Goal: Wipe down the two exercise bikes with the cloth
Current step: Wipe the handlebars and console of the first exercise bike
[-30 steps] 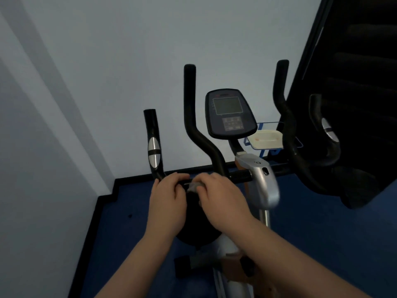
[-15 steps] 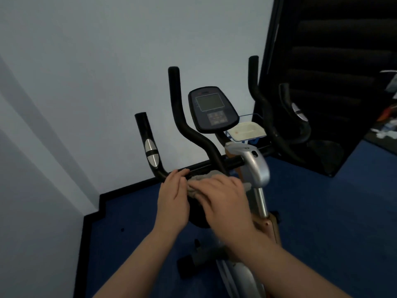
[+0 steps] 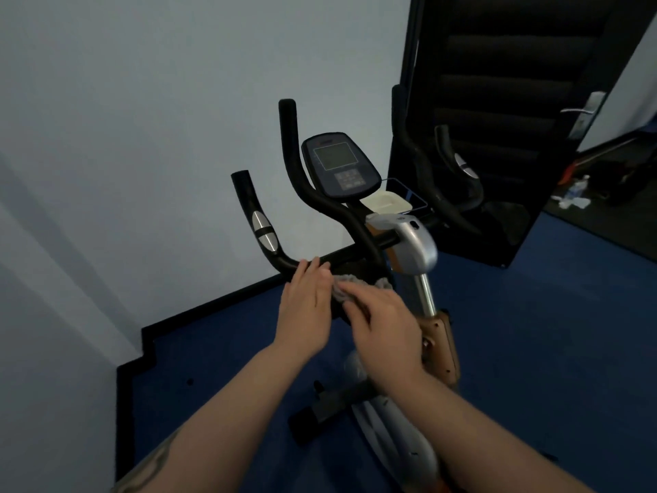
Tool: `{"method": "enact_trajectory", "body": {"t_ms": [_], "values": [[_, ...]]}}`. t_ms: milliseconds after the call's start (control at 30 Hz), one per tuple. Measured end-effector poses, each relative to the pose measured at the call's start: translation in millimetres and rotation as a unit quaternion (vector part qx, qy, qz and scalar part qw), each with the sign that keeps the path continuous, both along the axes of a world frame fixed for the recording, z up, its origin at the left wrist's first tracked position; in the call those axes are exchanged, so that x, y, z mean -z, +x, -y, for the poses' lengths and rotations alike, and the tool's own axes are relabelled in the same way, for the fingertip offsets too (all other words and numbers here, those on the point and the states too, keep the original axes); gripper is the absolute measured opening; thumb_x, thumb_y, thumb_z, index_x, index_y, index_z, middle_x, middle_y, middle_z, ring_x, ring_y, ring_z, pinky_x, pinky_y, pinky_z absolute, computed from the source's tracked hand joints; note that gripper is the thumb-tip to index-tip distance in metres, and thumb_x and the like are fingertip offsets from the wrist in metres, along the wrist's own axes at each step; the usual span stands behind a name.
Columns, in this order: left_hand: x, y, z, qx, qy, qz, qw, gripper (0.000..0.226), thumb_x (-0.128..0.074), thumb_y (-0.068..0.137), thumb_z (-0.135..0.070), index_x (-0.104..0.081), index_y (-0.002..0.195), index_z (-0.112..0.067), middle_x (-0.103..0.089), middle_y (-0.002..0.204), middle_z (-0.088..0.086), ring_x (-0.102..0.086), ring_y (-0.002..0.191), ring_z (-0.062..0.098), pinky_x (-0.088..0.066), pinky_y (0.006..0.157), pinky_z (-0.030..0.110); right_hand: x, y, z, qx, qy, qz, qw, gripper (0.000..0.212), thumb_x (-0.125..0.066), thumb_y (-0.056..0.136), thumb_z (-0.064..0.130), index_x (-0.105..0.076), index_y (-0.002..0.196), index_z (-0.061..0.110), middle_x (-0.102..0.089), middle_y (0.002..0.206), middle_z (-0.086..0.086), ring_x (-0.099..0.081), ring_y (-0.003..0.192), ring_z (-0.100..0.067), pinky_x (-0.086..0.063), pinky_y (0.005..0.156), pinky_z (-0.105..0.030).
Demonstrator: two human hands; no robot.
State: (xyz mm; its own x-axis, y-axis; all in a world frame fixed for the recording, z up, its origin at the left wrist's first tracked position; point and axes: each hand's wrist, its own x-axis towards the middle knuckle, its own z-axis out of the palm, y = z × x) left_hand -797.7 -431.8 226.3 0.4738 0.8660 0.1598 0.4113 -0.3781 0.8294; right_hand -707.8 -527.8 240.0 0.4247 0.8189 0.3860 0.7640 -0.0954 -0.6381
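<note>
An exercise bike (image 3: 414, 243) stands before me, with black handlebars (image 3: 305, 186) and a dark console (image 3: 337, 167). A grey cloth (image 3: 346, 288) is bunched just below the left part of the handlebar. My left hand (image 3: 307, 307) lies beside the cloth with straight fingers, its tips against the bar. My right hand (image 3: 382, 323) rests over the cloth from the right, fingers bent lightly on it. Only one bike is in view.
A pale wall with a black skirting runs close on the left. A tall black padded panel (image 3: 497, 101) stands behind the bike on the right. A white tray (image 3: 387, 202) sits behind the console. Blue carpet (image 3: 554, 332) covers the floor, with clutter (image 3: 576, 197) at far right.
The view has swung left and down, so the bike sits further right. Both hands have slipped a little below the handlebar with the cloth, and more cloth shows between them.
</note>
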Motion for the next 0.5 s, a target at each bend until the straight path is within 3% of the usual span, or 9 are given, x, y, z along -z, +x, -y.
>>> {"method": "enact_trajectory", "body": {"t_ms": [133,200,333,400,500], "values": [[0.2,-37.9,31.2,0.028,-0.105,0.083,0.991,0.050,-0.027,0.093,-0.056,-0.040,0.139,-0.039,-0.036,0.148,-0.021,-0.031,0.134,-0.009,-0.020,0.115,0.020,-6.3,13.8,29.9,-0.078,-0.028,-0.247,0.965,0.025,-0.064,0.091,0.014,-0.071,0.109,0.030,-0.071,0.103,0.016,-0.064,0.101,-0.002,-0.050,0.084,-0.020],[1.7,-62.5,50.8,0.021,-0.121,0.114,0.986,0.046,-0.037,0.093,-0.050,-0.051,0.134,-0.035,-0.049,0.138,-0.023,-0.041,0.125,-0.012,-0.031,0.108,0.015,-11.6,1.5,41.4,-0.127,-0.018,-0.349,0.928,0.023,-0.065,0.089,0.010,-0.073,0.103,0.027,-0.074,0.098,0.011,-0.067,0.096,-0.005,-0.052,0.080,-0.018],[-3.9,-110.9,80.0,0.016,-0.144,0.171,0.974,0.036,-0.049,0.087,-0.039,-0.065,0.118,-0.028,-0.066,0.118,-0.017,-0.058,0.112,-0.003,-0.044,0.088,0.009,-1.5,-37.6,50.4,-0.196,-0.056,-0.502,0.841,0.022,-0.058,0.093,0.016,-0.069,0.112,0.018,-0.072,0.108,-0.003,-0.068,0.102,-0.018,-0.055,0.084,-0.029],[-8.8,-131.8,86.7,0.007,-0.169,0.192,0.967,0.034,-0.052,0.085,-0.044,-0.069,0.112,-0.030,-0.068,0.114,-0.015,-0.061,0.109,0.000,-0.047,0.084,0.012,3.0,-53.7,49.5,-0.193,-0.065,-0.559,0.804,0.025,-0.053,0.095,0.015,-0.066,0.116,0.016,-0.072,0.110,-0.004,-0.067,0.104,-0.020,-0.055,0.083,-0.029],[-12.6,-151.5,92.5,-0.004,-0.194,0.210,0.958,0.034,-0.065,0.086,-0.046,-0.067,0.114,-0.028,-0.068,0.116,-0.009,-0.062,0.111,0.008,-0.051,0.090,0.027,7.8,-71.3,45.9,-0.189,-0.049,-0.629,0.752,0.029,-0.057,0.090,0.012,-0.064,0.118,0.013,-0.072,0.111,-0.007,-0.068,0.102,-0.021,-0.055,0.077,-0.027]]}}
